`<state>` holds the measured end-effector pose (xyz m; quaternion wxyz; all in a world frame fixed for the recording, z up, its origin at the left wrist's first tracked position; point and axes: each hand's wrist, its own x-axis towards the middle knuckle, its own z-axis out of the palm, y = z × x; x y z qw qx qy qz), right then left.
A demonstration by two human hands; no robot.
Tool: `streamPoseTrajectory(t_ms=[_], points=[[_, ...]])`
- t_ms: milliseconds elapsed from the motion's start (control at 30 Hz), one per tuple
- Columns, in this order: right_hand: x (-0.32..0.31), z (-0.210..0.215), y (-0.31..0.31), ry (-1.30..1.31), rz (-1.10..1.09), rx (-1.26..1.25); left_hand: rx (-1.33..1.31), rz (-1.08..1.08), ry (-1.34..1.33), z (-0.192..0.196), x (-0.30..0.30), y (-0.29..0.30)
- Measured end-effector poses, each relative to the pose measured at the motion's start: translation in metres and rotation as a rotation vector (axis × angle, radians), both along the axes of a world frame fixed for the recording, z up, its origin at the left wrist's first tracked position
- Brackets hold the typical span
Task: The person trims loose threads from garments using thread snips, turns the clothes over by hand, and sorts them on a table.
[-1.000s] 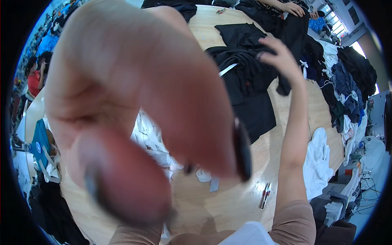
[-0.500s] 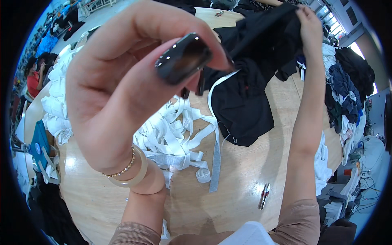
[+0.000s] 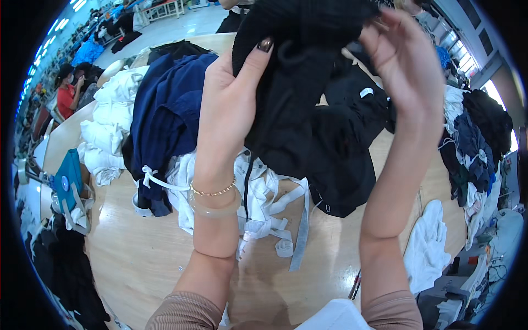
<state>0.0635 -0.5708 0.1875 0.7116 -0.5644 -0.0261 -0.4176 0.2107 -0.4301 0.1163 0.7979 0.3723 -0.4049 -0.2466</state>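
A black garment (image 3: pixel 297 93) with a ribbed edge hangs raised over the table. My left hand (image 3: pixel 231 99) grips its left side, thumb on the front and the other fingers hidden behind the cloth. At the upper right edge of the same garment is my right hand (image 3: pixel 404 66), its fingers bent against the cloth and slightly blurred. Below lies another black garment (image 3: pixel 346 187), beside a tangled heap of white fabric strips (image 3: pixel 264 220). A navy garment (image 3: pixel 168 104) with a knotted white cord lies left of my left hand.
White folded garments (image 3: pixel 113 121) line the far left of the wooden table (image 3: pixel 143 253). Small thread snips (image 3: pixel 356 287) lie by my right forearm, near a white cloth (image 3: pixel 428 247). A teal pouch (image 3: pixel 67 179) sits at the left edge; dark clothes (image 3: pixel 467 132) hang over the right edge.
My left hand has moved down and away from the camera and now holds the black garment. My right hand has shifted slightly left and nearer. The navy garment has come into view.
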Motion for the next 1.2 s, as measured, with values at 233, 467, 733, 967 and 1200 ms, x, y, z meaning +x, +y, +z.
streamPoseTrajectory(t_ms=[233,467,733,967,1200], points=[[0.001,-0.077,0.040,-0.064,-0.046,0.306,0.119,-0.154,0.133,-0.007,0.022,-0.007],[0.011,-0.086,0.057,0.088,-0.110,-0.194,0.127,-0.328,0.429,-0.023,0.033,-0.022],[-0.003,-0.084,0.049,0.313,-0.402,0.026,0.410,0.193,-0.605,-0.045,0.015,-0.040],[-0.022,-0.089,0.029,0.126,-0.531,0.315,0.160,0.010,-1.025,-0.006,-0.004,-0.011],[-0.026,-0.090,0.025,0.030,-0.466,0.335,0.292,-0.208,-0.939,-0.010,-0.017,-0.019]])
